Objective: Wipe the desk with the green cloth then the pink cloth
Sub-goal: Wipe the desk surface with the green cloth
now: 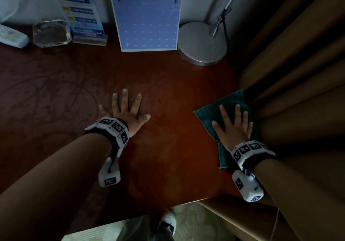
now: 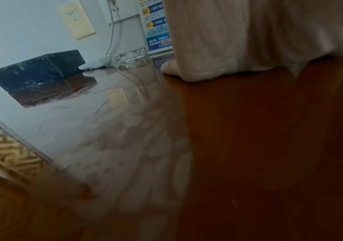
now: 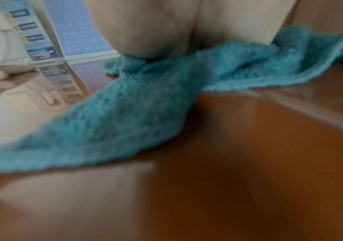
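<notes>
Both hands lie flat, fingers spread: right hand [image 1: 234, 127] pressing green cloth [image 1: 207, 117], left hand [image 1: 127, 111] on desk [image 1: 168, 84].

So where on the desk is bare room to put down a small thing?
Bare wood lies between the left hand and the cloth under the right hand, and from the left hand toward the calendar. The back edge is crowded: ashtray, sign, calendar, lamp base.

The numbers "02" and "03" are seen in yellow badges on a blue notice card [image 2: 156, 26] standing at the back of the worktop [image 2: 248, 146], with "9611" partly legible in its lower band; its other lines cannot be read.
</notes>
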